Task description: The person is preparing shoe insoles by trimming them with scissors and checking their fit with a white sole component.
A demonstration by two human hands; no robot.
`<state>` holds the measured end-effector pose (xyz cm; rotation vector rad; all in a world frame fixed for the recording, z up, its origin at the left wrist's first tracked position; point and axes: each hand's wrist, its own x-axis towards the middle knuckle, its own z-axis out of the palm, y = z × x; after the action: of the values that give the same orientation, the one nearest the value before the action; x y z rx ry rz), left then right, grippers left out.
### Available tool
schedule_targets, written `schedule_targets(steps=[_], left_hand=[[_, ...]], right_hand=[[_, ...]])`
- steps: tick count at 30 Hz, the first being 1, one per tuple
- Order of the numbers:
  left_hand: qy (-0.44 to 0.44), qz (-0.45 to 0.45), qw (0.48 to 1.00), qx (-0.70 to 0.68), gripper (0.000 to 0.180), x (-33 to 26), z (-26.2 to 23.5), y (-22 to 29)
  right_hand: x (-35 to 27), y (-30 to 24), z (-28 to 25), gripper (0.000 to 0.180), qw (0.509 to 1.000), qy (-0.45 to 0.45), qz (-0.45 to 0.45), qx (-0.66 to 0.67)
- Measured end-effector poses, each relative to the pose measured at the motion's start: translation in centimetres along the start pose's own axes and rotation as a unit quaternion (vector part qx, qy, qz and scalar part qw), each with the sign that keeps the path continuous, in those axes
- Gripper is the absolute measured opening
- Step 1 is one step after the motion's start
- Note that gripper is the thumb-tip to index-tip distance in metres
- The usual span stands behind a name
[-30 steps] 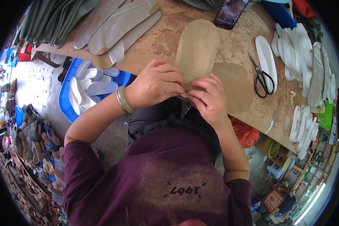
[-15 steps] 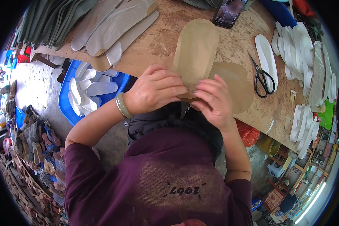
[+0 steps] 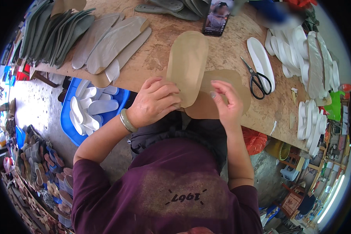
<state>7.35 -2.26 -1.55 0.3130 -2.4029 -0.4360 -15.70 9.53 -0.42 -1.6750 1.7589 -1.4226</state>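
Observation:
A tan insole-shaped sheet (image 3: 188, 58) stretches away from me near the table's front edge. My left hand (image 3: 155, 97), with a pale bangle at its wrist, is closed on the near left edge of that insole; its fingertips are partly hidden. To the right of the insole hovers my right hand (image 3: 227, 102), thumb and fingers apart, nothing visible between them. Beneath the insole and partly under my right hand lies a second, wider tan sheet (image 3: 220, 95). Black-handled scissors (image 3: 258, 82) rest to the right, overlapping a white sole (image 3: 259, 58).
White soles (image 3: 294, 50) are piled at the right. Grey-green soles (image 3: 58, 37) are stacked at the far left, beside plastic-wrapped insoles (image 3: 115, 45). A phone (image 3: 217, 19) stands at the back. Below the table's left edge is a blue bin (image 3: 71, 126) holding white soles.
My right hand has let go of the insole's near end and drawn away to its right. My left hand keeps its hold. The whole view has shifted slightly.

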Motion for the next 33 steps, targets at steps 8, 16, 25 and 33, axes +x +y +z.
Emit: schedule_targets(steps=[8, 16, 25, 33], left_hand=[[0.09, -0.081, 0.973, -0.198, 0.016, 2.0, -1.8, -1.3], [0.043, 0.084, 0.993, -0.07, 0.016, 2.9, -2.5, 2.1], [0.03, 0.101, 0.994, 0.02, 0.02, -1.2, -3.8, 5.4], [0.176, -0.39, 0.809, -0.404, 0.071, -1.3, -2.5, 4.8]], right_hand=[[-3.5, 0.9, -3.5, 0.023, 0.995, -0.02, 0.059, -0.08], [-1.0, -0.8, 1.3, 0.07, 0.79, -0.059, 0.255, 0.555], [0.3, -3.1, 3.5, 0.076, 0.805, -0.099, 0.28, 0.514], [0.2, -3.3, 4.0, 0.084, 0.865, -0.094, 0.221, 0.44]])
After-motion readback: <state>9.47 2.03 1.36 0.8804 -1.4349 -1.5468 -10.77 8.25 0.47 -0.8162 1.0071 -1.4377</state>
